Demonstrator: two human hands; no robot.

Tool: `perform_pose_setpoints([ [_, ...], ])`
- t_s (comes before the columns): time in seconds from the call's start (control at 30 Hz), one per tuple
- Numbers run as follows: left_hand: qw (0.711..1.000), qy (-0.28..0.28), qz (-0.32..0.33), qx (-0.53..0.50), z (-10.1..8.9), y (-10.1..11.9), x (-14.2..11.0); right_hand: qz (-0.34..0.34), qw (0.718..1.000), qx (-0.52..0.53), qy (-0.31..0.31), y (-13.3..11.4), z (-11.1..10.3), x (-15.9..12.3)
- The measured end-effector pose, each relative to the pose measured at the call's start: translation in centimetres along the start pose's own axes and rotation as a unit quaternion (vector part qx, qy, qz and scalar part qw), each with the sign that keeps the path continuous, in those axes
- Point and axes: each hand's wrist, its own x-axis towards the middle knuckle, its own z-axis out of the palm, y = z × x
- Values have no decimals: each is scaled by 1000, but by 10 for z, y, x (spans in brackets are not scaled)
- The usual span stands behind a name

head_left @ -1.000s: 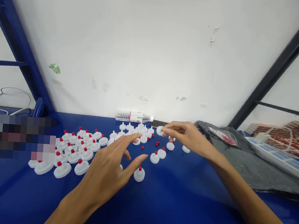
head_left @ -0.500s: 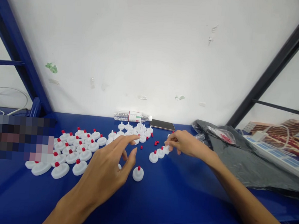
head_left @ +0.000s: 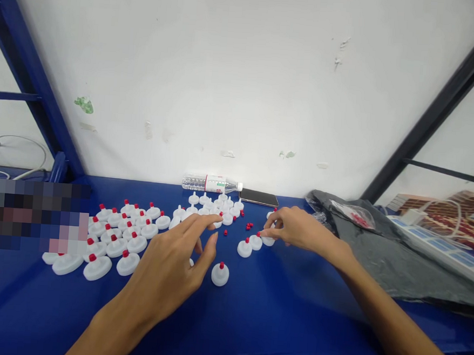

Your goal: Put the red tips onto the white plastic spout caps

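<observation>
Beyond the right-hand grip, leftward, a plastic bottle (head_left: 196,183) bears a red-and-white label (head_left: 215,184), its print illegible. The right hand (head_left: 298,226) bunches its fingertips onto one white nozzle cap (head_left: 269,242); whether they pinch its hidden tip, I cannot tell. The left hand (head_left: 170,255), thumb and forefinger apart, holds nothing. Two red-tipped caps (head_left: 244,249) stand just left of the right fingertips.

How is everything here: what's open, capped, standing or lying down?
Left hand: open.
Right hand: at a white piece, grip unclear.
Bottle: lying down, capped.
Phone: lying flat.
Left-side white pieces: standing, red-capped.
Back white pieces: standing, mostly uncapped.
Loose red caps: scattered.
Dark plastic: spread, wrinkled.
</observation>
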Motion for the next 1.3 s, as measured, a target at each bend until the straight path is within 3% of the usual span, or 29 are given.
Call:
perform_pose_setpoints([
  [0.2, 1000, -3, -5, -2, 0, -1, -2, -28, 993, -39, 104, -7, -11, 20],
  [0.4, 1000, -10, -27, -5, -1, -5, -1, -56, 996, -54, 46, -28, 2, 86],
  [0.53, 1000, -11, -29, -5, -6, -5, 2, -49, 997, -45, 34, -31, 7, 106],
  [0.63, 999, 1, -33, -1, -9, -3, 3, -66, 996, -20, 57, -32, -8, 96],
  [0.77, 997, 50, -65, 3, -8, 0, 3, -152, 986, 53, 46, -51, -36, 51],
  [0.87, 995, 44, -85, -42, -6, 0, 2, -268, 938, 217, -15, -77, -45, 13],
  [0.97, 992, 27, -93, -82, -6, 0, 2, -305, 906, 287, -55, -92, -46, -7],
  [1.03, 992, 37, -99, -69, -8, -1, 1, -303, 911, 274, -64, -88, -48, -4],
  [1.1, 993, 50, -104, -40, -9, -3, 1, -275, 935, 213, -62, -73, -47, 9],
  [1.2, 993, 58, -99, -15, -9, -5, 0, -150, 986, 44, -55, -44, -40, 38],
  [1.3, 992, 63, -102, -34, -8, -6, 0, -83, 993, -25, -80, -23, -26, 60],
])
